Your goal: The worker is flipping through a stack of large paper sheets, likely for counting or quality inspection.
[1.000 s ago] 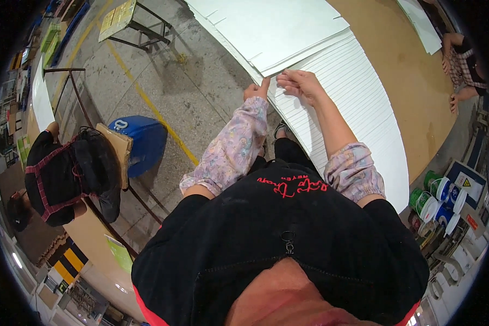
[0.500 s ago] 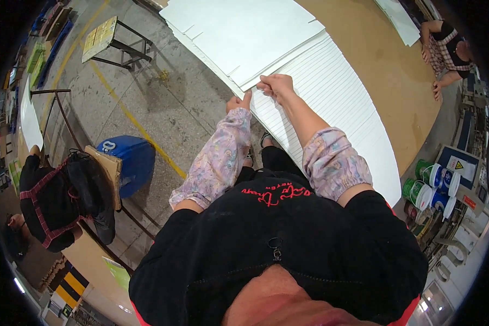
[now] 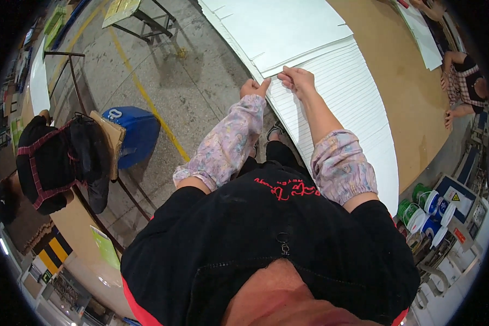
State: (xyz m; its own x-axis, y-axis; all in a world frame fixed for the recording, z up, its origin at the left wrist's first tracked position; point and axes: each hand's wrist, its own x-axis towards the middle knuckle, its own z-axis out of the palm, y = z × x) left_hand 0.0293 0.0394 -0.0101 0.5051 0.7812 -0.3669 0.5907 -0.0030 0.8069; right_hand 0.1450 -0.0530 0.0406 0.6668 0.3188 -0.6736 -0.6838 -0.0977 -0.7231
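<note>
A stack of flat white sheets point(image 3: 288, 32) with short slits along its edges lies on the table. Below its near edge, more white sheets point(image 3: 337, 92) are fanned out in narrow overlapping steps. My left hand point(image 3: 254, 88) is at the stack's left edge, fingers curled and thumb up beside the near corner of the upper sheets. Just right of it, my right hand point(image 3: 300, 81) is over the fanned sheets with its fingers bent together, tips close to the upper sheets' near edge. Whether either hand pinches a sheet cannot be made out. Patterned sleeve covers wrap both forearms.
The brown tabletop point(image 3: 413, 108) extends right, where a person point(image 3: 464, 81) leans on it near other white sheets point(image 3: 418, 38). At left are another person point(image 3: 49, 163), a blue bin point(image 3: 138, 136) and a small stool-like table point(image 3: 122, 11). Several buckets point(image 3: 432, 217) stand at right.
The view has shifted, so table and hands appear farther right. My right hand's fingertips have drawn slightly back from the upper sheets' edge and look looser. My left hand stays by the corner.
</note>
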